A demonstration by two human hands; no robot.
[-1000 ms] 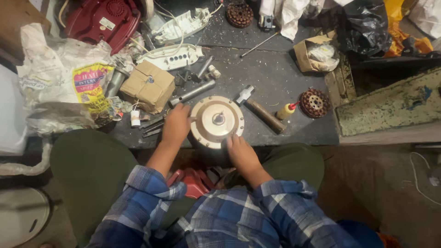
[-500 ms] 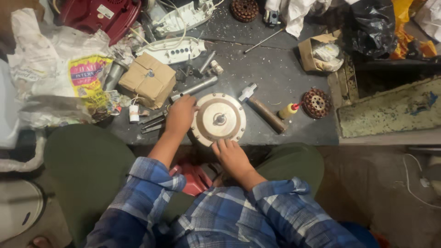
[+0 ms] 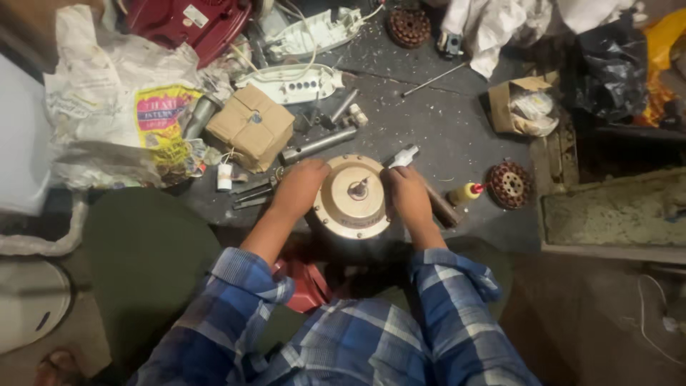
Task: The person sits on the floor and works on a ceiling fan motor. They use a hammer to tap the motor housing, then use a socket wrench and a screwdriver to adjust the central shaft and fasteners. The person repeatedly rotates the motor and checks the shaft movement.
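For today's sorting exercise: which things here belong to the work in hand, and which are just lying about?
In hand:
round beige motor housing
left hand
right hand

Lying about:
cardboard box
small yellow bottle
white power strip
printed plastic bag
red casing

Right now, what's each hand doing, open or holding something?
Left hand: gripping the left edge of the round beige motor housing.
Right hand: gripping its right edge.
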